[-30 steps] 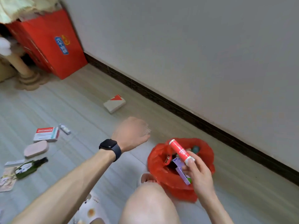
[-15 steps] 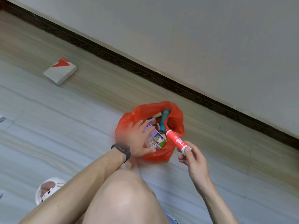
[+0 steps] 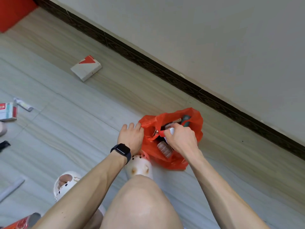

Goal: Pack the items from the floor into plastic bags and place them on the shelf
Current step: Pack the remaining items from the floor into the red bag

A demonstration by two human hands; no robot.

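Note:
A red plastic bag [image 3: 196, 124] stands open on the floor near the wall, with several items inside, among them a teal tube [image 3: 186, 120] and a ribbed brown lid [image 3: 164, 148]. My left hand [image 3: 131, 135] holds the bag's left rim. My right hand [image 3: 180, 138] is over the bag's mouth and grips a red tube with a white cap [image 3: 166, 131], pointing it down into the bag. Most of the tube is hidden by my fingers.
A white box with a red corner [image 3: 85, 68] lies on the floor to the upper left. A red-and-white carton [image 3: 7, 111] and a small tube [image 3: 24, 104] lie at the left edge. A red cabinet [image 3: 13, 12] fills the top-left corner. My knee and slippers are below.
My right hand has brought the red tube from beside the bag down into its mouth. My left hand has shifted from inside the bag to its left rim.

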